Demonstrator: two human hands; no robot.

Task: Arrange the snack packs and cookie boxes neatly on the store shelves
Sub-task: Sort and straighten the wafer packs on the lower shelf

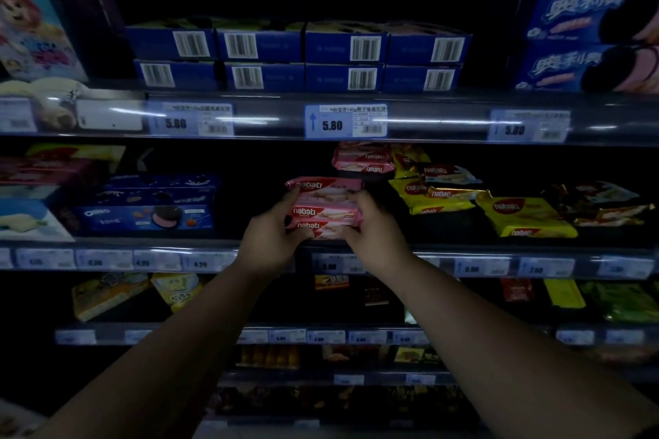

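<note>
Pink wafer packs [323, 212], long axes left-right

The top shelf [438, 121] carries blue barcode boxes [299, 57] in two layers, with two stacked large Oreo boxes [585, 36] well to their right. On the middle shelf [585, 260] lie flat Oreo boxes [146, 216] at the left, pink nabati packs [363, 160] far back, a pink nabati stack [324, 207] at the front, and yellow nabati packs [524, 217] loosely heaped at the right. Price tags [346, 121] line the rims.
</note>
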